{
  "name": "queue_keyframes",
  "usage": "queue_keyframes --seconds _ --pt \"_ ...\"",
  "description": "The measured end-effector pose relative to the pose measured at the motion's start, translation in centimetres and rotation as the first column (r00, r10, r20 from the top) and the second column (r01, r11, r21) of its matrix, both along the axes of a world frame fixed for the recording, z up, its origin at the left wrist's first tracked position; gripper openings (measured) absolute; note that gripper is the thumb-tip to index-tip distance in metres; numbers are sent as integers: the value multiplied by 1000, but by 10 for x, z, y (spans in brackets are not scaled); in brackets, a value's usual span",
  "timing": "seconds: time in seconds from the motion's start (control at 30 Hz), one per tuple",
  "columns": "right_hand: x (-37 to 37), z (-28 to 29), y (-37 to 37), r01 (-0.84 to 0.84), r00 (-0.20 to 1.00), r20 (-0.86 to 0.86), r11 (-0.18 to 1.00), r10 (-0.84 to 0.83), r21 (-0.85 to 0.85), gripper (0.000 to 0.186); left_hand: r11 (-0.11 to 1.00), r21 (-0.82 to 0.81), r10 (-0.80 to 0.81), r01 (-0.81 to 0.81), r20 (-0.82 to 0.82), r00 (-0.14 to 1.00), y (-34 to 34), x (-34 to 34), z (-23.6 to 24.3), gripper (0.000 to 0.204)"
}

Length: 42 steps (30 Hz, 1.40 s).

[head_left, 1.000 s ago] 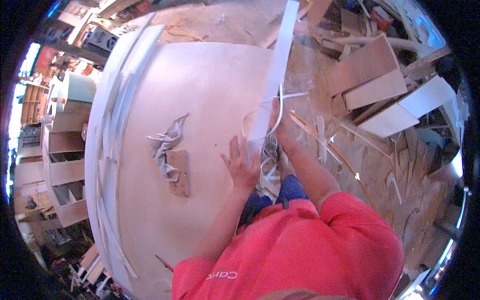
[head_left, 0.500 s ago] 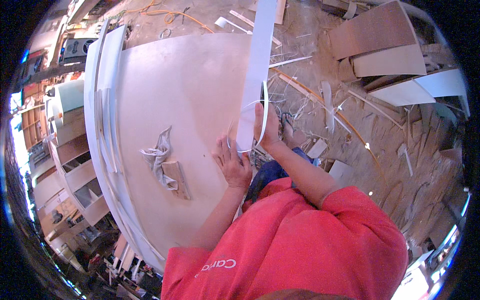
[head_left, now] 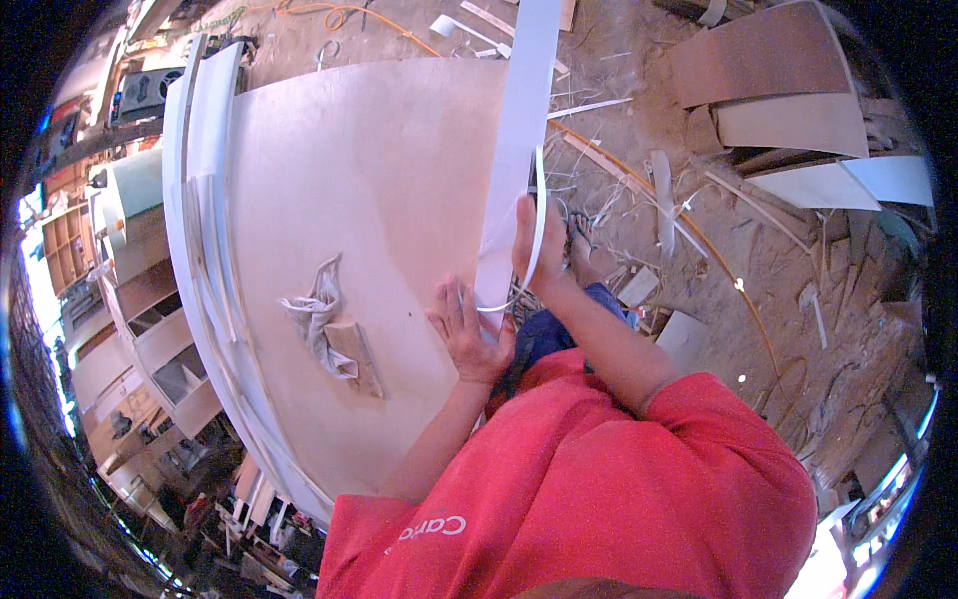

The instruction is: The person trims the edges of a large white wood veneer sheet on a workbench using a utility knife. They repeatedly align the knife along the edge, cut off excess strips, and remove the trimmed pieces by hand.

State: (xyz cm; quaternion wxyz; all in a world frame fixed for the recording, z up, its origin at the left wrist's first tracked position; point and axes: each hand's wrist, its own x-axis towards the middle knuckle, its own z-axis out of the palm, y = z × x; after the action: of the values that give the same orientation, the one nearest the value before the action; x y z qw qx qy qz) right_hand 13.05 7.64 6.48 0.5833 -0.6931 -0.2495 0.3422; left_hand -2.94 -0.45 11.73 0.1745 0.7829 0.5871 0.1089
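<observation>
A long white board (head_left: 521, 120) lies along the right edge of the big pale wooden panel (head_left: 349, 150), its near end close to my body. My left hand (head_left: 471, 334) rests beside that near end, fingers spread and the thumb side touching the board. Against the board's right edge is my right hand (head_left: 539, 245), its fingers bent about a small dark thing that I cannot make out. A thin white edging strip (head_left: 540, 205) curls up past the right hand and loops back across the board's near end. Part of the right fingers is hidden behind this strip.
On the panel lie a crumpled whitish rag (head_left: 317, 307) and a small wood block (head_left: 354, 359). Long white strips (head_left: 210, 230) line its left edge. Offcuts, shavings and an orange hose (head_left: 714, 245) litter the floor at right, with brown and white sheets (head_left: 763, 60) farther off.
The right hand has shifted slightly away from me along the board's edge, and the thin strip's loop has changed shape. My left hand has moved a little to the right and nearer to me.
</observation>
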Motion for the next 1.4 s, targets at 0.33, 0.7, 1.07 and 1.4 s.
queue_keyframes --seconds 0.33,0.7,1.07,1.4 --pt "60 1 68 -29 999 -15 999 29 -23 50 991 91 -97 94 34 995 -6 -7 -6 89" --pt "124 -14 154 105 985 133 994 -106 15 60 1000 0 -22 22 25 999 -2 -1 1 76" --pt "192 -22 230 63 979 179 981 -96 184 48 1000 -12 -8 8 32 999 -1 3 7 75" --pt "242 -23 292 83 982 157 988 -103 128 52 1000 -20 -21 22 18 1000 -5 -2 2 76"
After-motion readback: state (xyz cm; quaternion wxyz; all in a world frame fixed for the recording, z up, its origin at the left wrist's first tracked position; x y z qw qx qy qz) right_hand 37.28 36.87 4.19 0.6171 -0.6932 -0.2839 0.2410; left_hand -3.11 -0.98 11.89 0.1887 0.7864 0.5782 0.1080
